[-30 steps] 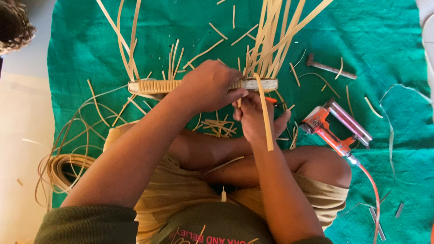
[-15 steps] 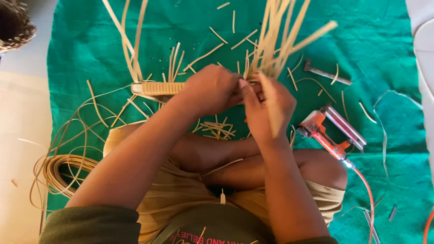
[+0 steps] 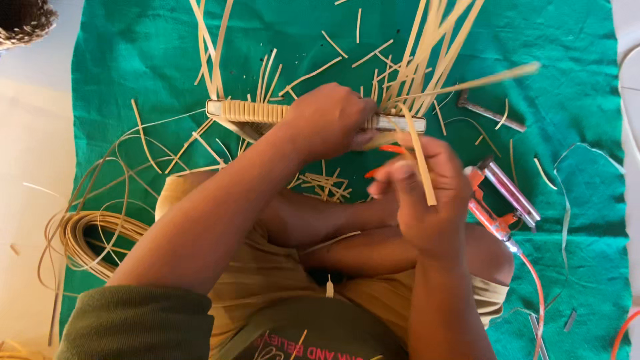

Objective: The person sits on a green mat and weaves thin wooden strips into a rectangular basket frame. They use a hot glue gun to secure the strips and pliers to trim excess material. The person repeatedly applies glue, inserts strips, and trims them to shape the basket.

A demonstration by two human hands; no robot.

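Note:
A flat woven cane panel stands on edge in front of me on a green cloth, with long pale cane strips rising from its right part. My left hand grips the panel's top edge near the middle. My right hand is just below the panel's right end, shut on a pale cane strip and an orange-handled tool whose tips poke out by the fingers. I sit cross-legged, knees under the hands.
An orange and silver staple gun with an orange hose lies right of my knee. A coil of cane sits at the left. Cut cane scraps litter the cloth, and a metal tool lies beyond the panel. A dark woven basket is at the top left corner.
My right hand has dropped a little from the panel's edge toward my lap, still holding the strip. One long strip now sticks out sideways to the right. My left hand keeps its grip.

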